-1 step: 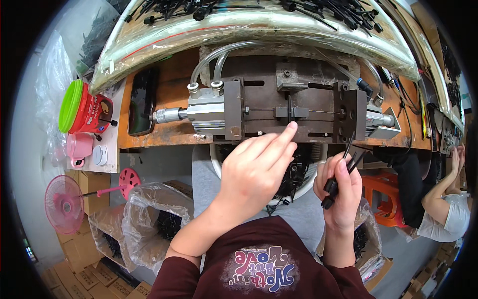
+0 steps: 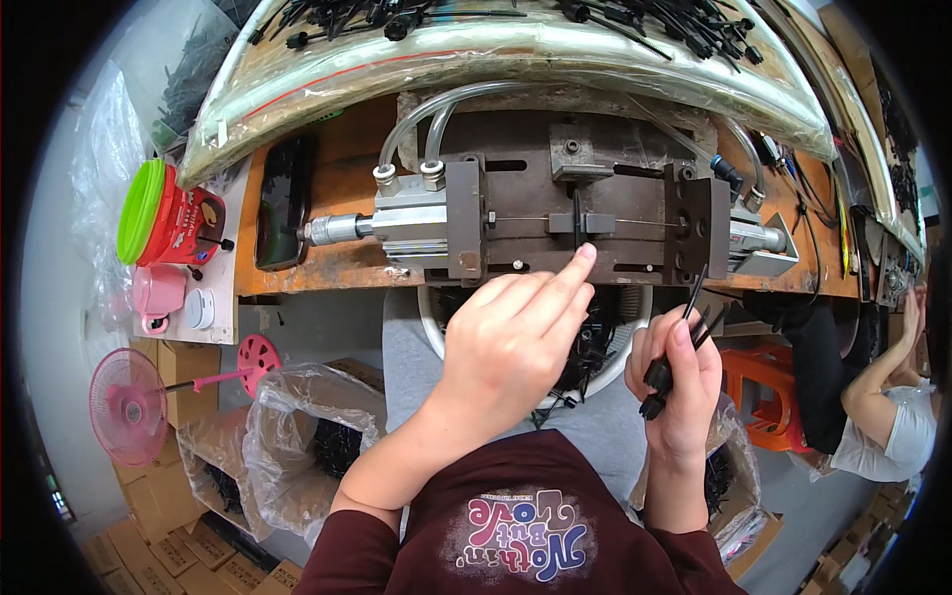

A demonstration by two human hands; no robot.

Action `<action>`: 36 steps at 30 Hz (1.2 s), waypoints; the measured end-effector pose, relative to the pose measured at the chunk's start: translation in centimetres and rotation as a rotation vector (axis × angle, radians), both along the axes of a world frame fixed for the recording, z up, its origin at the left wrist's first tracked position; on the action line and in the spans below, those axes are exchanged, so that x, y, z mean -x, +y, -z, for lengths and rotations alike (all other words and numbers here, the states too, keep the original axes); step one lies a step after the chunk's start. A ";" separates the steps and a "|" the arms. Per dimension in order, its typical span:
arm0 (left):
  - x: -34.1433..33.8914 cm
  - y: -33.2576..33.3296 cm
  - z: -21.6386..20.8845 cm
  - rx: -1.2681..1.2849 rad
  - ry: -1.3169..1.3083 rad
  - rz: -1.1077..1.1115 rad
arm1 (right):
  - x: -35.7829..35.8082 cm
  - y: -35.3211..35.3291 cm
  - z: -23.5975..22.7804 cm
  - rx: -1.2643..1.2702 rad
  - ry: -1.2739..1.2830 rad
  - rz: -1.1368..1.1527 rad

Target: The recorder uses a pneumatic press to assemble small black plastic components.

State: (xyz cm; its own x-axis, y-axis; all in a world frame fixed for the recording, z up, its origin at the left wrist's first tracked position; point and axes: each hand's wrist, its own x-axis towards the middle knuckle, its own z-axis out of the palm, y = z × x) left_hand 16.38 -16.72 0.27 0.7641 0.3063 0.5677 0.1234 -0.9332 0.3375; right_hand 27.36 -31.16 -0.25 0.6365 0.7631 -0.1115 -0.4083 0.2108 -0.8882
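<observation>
My left hand [image 2: 516, 332] reaches up to the front of a dark metal clamping fixture [image 2: 526, 256]. Its fingers are stretched out, the index fingertip at the near end of a thin black strip [image 2: 578, 213] lying across the small grey block [image 2: 598, 223] in the fixture's middle. The left thumb is hidden under the hand. Closed around several black cable ties [image 2: 658, 375], my right hand [image 2: 684, 372] is held beside the fixture's front right; their thick heads point down and thin tails stick up. Below the left hand, a white tub [image 2: 615, 375] on my lap holds more black pieces.
Silver cylinders [image 2: 412, 230] with clear hoses flank the fixture. A plastic-covered tray [image 2: 496, 50] of black ties stands behind. At left are a phone [image 2: 285, 203], a red bucket [image 2: 183, 223], a pink cup [image 2: 159, 293] and a pink fan [image 2: 129, 407]. Another person [image 2: 883, 416] sits at right.
My left hand has shifted a tiny bit to the right at the fixture. The ties in my right hand have tilted slightly. The other person's hands moved a little.
</observation>
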 end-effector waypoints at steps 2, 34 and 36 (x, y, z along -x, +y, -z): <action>-0.3 -0.2 -0.2 0.024 0.081 0.000 | 0.1 -0.5 0.4 0.033 -0.080 0.002; -0.9 -0.2 0.1 0.038 0.072 -0.056 | 0.6 -0.7 1.3 0.178 -0.228 -0.002; -0.9 -0.2 0.1 0.046 0.068 -0.055 | 0.5 -0.9 1.4 0.167 -0.194 -0.005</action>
